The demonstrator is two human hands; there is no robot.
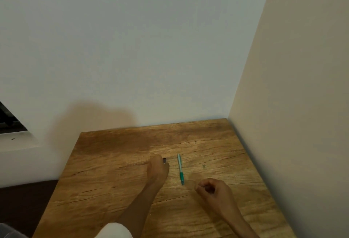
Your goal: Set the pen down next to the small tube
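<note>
Worked beside green pen (pixel 180 169).
Pinched dark piece (pixel 164 160) with left hand (pixel 157 169) left of it; clenched empty right hand (pixel 211 190) near its tip.

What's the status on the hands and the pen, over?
Left hand grips small dark piece. Green pen flat on table, untouched. Right hand curled by its near end, nothing seen in it. Nothing between hands and pen.
</note>
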